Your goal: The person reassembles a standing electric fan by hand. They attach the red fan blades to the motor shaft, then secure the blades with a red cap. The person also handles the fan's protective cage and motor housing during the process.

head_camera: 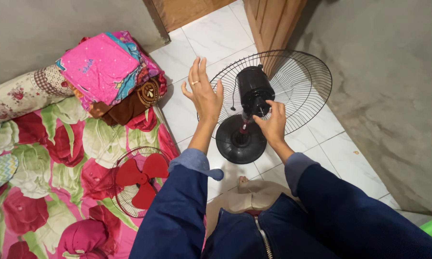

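Now right hand (273,125) on fan motor (254,89), left hand (204,93) just beside

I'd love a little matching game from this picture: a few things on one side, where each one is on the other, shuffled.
Things:
1. red fan blade
2. black fan motor
3. folded pink cloth
4. left hand

Places:
A. on top of the pile of fabrics by the wall
B. raised open in the air beside the rear wire guard
C. lying in a wire guard on the flowered mattress
D. on the stand over the round black base, with the right hand at its neck

Pairs: 1-C, 2-D, 3-A, 4-B
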